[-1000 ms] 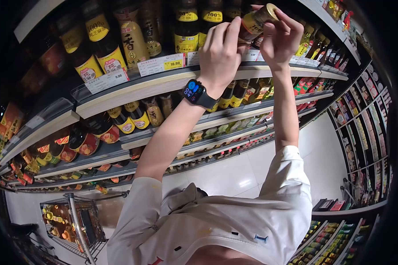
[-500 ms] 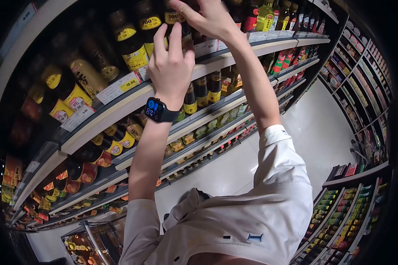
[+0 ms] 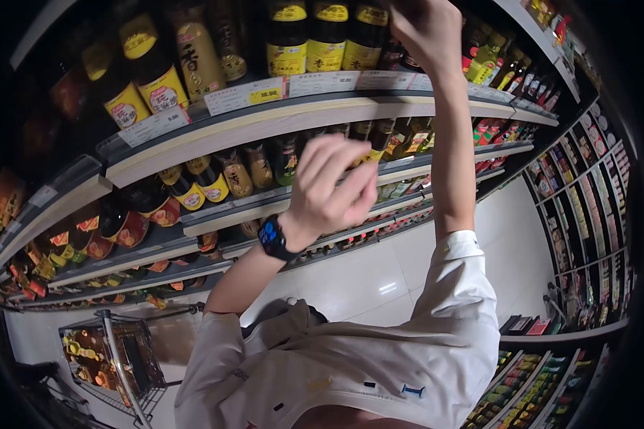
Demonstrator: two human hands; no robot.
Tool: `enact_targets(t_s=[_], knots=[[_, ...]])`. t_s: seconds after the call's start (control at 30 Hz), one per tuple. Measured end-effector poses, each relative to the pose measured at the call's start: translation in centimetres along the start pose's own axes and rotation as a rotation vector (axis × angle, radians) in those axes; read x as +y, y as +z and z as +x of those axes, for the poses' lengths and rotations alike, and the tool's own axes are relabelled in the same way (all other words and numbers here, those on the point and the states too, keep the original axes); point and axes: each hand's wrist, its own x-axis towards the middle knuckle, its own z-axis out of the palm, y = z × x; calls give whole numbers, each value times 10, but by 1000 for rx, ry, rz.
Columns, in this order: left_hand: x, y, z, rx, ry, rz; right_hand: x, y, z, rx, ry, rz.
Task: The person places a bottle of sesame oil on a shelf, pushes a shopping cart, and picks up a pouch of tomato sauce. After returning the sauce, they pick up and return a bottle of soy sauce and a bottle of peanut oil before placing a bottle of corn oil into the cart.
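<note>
My left hand, with a black watch on its wrist, is in front of the lower shelf, blurred, its fingers loosely bent and apart with nothing seen in them. My right hand reaches to the upper shelf at the top edge, beside a dark bottle with a yellow label; its fingertips are hidden. Two similar bottles, one of them the left bottle, stand left of that one. Below them runs a strip of price tags.
Gold bottles stand further left on the upper shelf. Lower shelves hold more bottles. A metal cart with goods is at the lower left. Pale floor tiles lie below, with stocked racks on the right.
My left hand has come down and away from the upper shelf bottles. My right hand has moved right in view. The view has shifted, and the cart shows more fully.
</note>
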Motion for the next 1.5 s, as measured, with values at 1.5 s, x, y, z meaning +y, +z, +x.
enact_targets(t_s=[1.5], knots=[[357,-712,-442,804,-1665,1916,-820,419,-395,-624,-608,1176]])
